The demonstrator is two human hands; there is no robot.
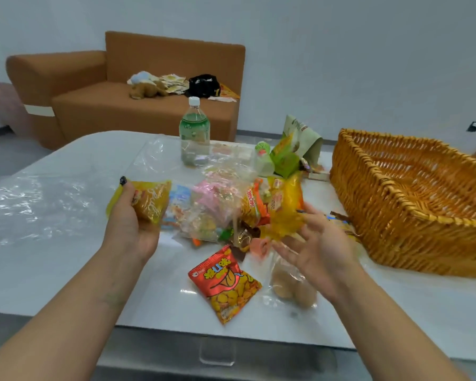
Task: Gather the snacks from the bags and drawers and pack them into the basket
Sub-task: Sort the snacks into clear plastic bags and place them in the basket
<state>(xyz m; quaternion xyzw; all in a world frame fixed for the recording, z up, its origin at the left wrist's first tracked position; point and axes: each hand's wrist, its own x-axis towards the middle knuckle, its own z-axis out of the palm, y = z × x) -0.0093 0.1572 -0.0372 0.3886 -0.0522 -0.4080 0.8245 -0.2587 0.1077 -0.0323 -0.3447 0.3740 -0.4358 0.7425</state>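
My left hand (pixel 129 218) grips a small yellow snack packet (pixel 150 200) above the white table (pixel 52 259). My right hand (pixel 313 243) hovers with fingers spread, touching a blurred yellow packet (pixel 285 213) at the edge of a heap of snacks in clear plastic bags (pixel 220 204). A red packet of crackers (pixel 224 284) lies flat in front of the heap. Beside it lies a clear bag with round buns (pixel 291 287). The wicker basket (pixel 390 224) stands at the right, and I see nothing inside it.
A water bottle (pixel 194 133) stands behind the heap, with a green bottle (pixel 263 158) and green packets (pixel 294 149) further right. Crumpled clear plastic (pixel 33 204) covers the table's left. A brown sofa (pixel 116 100) with toys and clothes stands behind the table.
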